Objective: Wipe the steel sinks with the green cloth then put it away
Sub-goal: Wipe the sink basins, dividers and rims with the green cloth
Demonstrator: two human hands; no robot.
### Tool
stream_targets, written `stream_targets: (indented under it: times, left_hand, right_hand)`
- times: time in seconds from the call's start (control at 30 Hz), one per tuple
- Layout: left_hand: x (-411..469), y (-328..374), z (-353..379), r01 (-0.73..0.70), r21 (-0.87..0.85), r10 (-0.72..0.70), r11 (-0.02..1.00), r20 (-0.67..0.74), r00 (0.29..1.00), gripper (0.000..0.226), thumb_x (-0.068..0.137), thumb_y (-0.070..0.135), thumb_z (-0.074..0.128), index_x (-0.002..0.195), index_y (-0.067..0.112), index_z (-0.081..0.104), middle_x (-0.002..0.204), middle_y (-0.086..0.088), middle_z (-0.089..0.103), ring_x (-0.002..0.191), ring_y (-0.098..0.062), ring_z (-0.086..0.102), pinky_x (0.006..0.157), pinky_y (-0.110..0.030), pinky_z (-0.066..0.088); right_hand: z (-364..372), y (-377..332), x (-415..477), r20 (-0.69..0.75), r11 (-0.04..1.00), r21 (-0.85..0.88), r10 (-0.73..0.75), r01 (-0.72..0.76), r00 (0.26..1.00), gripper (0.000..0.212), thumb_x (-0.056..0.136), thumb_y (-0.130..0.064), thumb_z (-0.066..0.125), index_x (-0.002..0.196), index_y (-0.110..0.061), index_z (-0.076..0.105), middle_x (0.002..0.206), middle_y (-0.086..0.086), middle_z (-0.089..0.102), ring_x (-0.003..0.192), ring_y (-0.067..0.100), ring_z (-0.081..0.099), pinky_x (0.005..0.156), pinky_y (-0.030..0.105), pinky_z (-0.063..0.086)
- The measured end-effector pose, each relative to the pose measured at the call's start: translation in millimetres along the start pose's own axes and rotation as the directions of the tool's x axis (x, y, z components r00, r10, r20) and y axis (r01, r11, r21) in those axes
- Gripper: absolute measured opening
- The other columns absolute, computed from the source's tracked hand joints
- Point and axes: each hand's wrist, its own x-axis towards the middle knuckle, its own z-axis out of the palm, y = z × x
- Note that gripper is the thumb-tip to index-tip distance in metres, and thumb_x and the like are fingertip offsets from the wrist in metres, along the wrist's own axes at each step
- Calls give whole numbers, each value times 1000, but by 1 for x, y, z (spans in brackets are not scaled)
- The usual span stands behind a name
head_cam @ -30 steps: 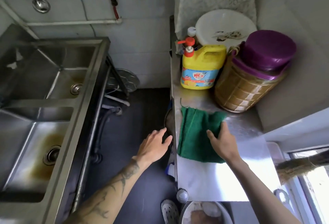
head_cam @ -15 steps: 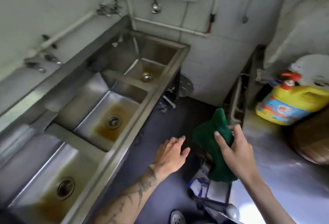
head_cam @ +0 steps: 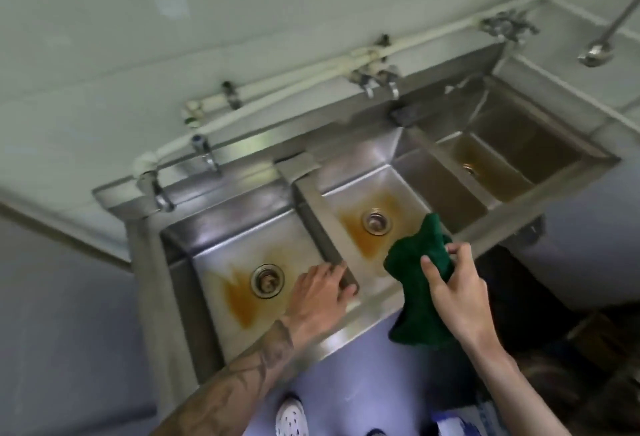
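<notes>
A steel unit with three sinks (head_cam: 367, 326) runs along the wall. The left basin (head_cam: 221, 262) and the middle basin (head_cam: 349, 203) have brown stains around their drains; the right basin (head_cam: 512, 155) is stained too. My right hand (head_cam: 453, 293) grips the green cloth (head_cam: 415, 283), which hangs bunched over the front rim, near the middle basin. My left hand (head_cam: 318, 300) rests with its fingers curled over the divider between the left and middle basins, holding nothing.
Several taps (head_cam: 377, 80) and white pipes (head_cam: 277, 89) run along the wall above the sinks. A ladle (head_cam: 594, 54) hangs at the upper right. My white shoe (head_cam: 291, 418) is on the dark floor below the front rim.
I have turned from the steel counter to face the sinks. The right hand lifted the cloth off the counter and carried it to the middle basin's front. The left hand moved onto the divider.
</notes>
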Motion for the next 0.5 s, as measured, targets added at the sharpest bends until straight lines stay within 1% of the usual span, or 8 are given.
stream_targets:
  times: [0.1, 0.17, 0.23, 0.3, 0.37, 0.4, 0.47, 0.5]
  left_hand:
    - [-8, -60, -9, 84, -20, -85, 996, -47, 995, 60, 110, 49, 36, 165, 23, 30, 161, -8, 44, 147, -30, 41, 121, -45, 34]
    - [-15, -96, -9, 157, -40, -159, 987, -85, 984, 60, 109, 54, 34, 160, 25, 38, 156, -5, 50, 143, -29, 47, 117, -43, 38]
    - [-21, -129, -10, 235, -74, -243, 969, -118, 963, 54, 108, 55, 36, 154, 29, 45, 151, 1, 54, 136, -25, 53, 112, -40, 40]
    - [-27, -156, -12, 308, -112, -322, 945, -133, 938, 47, 108, 53, 41, 151, 33, 44, 147, 6, 56, 130, -21, 56, 108, -38, 42]
    - [-31, -185, -11, 375, -138, -392, 917, -138, 909, 49, 108, 52, 41, 153, 33, 41, 148, 5, 54, 134, -21, 54, 111, -39, 42]
    - [-32, -201, -8, 404, -152, -424, 902, -139, 895, 53, 108, 55, 36, 156, 31, 38, 153, 3, 51, 140, -22, 51, 114, -39, 40]
    - [-33, -230, 0, 465, -152, -485, 872, -138, 864, 68, 104, 63, 21, 162, 29, 32, 163, -1, 43, 148, -24, 43, 120, -40, 35]
    - [-32, -244, 3, 495, -144, -513, 857, -141, 847, 70, 104, 64, 19, 164, 29, 30, 165, -2, 41, 150, -24, 42, 122, -41, 34]
  right_hand:
    - [55, -26, 16, 127, 998, 15, -69, 67, 990, 18, 102, -32, 64, 103, -32, 46, 93, -4, 73, 81, 18, 73, 74, 49, 61]
    - [92, -41, 26, 210, 995, 23, -99, 96, 973, 17, 102, -30, 65, 103, -31, 47, 95, -6, 72, 85, 14, 72, 77, 47, 61]
    - [132, -54, 35, 299, 991, 44, -131, 124, 945, 17, 102, -26, 65, 105, -31, 49, 98, -7, 71, 89, 14, 72, 77, 43, 61]
    - [176, -60, 44, 368, 985, 58, -171, 161, 914, 18, 101, -24, 66, 110, -29, 50, 101, -7, 69, 92, 9, 70, 77, 35, 61]
    - [222, -63, 51, 402, 979, 56, -204, 198, 893, 21, 101, -22, 66, 116, -23, 50, 101, -13, 64, 90, -4, 66, 73, 16, 54]
    - [245, -63, 54, 430, 975, 58, -217, 213, 877, 22, 102, -22, 66, 116, -23, 49, 101, -15, 64, 89, -7, 66, 70, 13, 52]
    - [291, -62, 58, 500, 975, 70, -218, 212, 838, 21, 103, -24, 64, 116, -27, 48, 104, -11, 69, 89, -2, 69, 68, 15, 54]
    - [314, -62, 59, 531, 975, 72, -217, 211, 819, 21, 103, -25, 63, 117, -28, 47, 105, -11, 69, 89, 0, 69, 68, 17, 54]
